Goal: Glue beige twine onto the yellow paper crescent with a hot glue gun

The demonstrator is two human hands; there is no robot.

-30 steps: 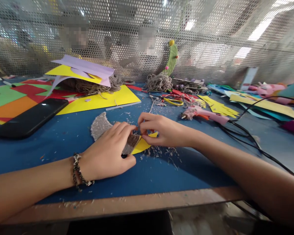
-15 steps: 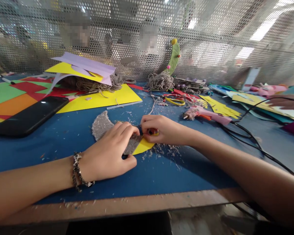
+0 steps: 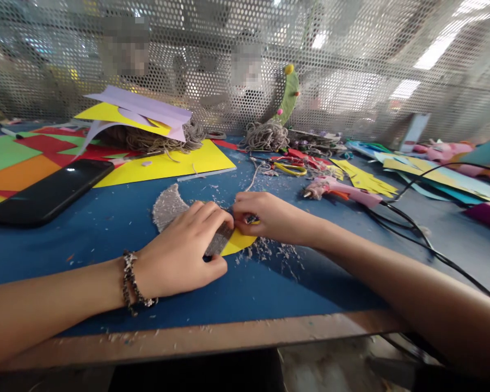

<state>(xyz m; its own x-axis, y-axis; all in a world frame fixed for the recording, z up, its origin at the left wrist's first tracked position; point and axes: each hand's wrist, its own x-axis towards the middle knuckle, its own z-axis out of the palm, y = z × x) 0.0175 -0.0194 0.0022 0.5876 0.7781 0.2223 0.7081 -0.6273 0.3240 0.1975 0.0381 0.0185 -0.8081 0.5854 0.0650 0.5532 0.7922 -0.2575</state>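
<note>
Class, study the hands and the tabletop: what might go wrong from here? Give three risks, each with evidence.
Burn: the glue gun lies beyond the right hand, nozzle exposed; if hot, it could burn that arm.

Snag: black cables lie near the right forearm, which might catch them and drag the gun.

Mess: loose fibres lie beside the yellow card near the left hand; they might stick in any wet glue.

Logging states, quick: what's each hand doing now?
Left hand: curled over the grey crescent, holding it down.
Right hand: fingertips pinched closed at the yellow paper; anything between them hidden.
</note>
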